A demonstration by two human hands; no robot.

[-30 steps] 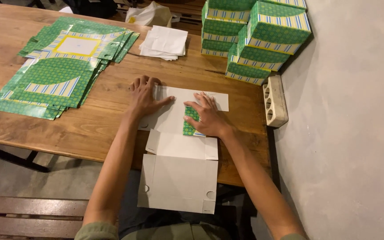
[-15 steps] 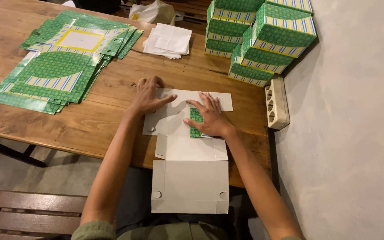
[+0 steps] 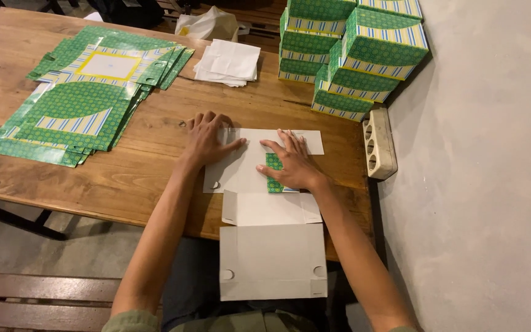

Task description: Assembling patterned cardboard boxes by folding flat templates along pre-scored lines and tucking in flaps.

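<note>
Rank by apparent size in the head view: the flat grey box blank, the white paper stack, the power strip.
1. Grey box blank, clearly largest, though it lies nearest the camera.
2. White paper stack.
3. Power strip, a little smaller than the stack; the two are close, so that order is unsure.

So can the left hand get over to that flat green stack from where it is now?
Probably yes. The left hand lies flat on the grey carton blank, holding nothing, and only bare table lies between it and the stack of flat green cartons.
</note>
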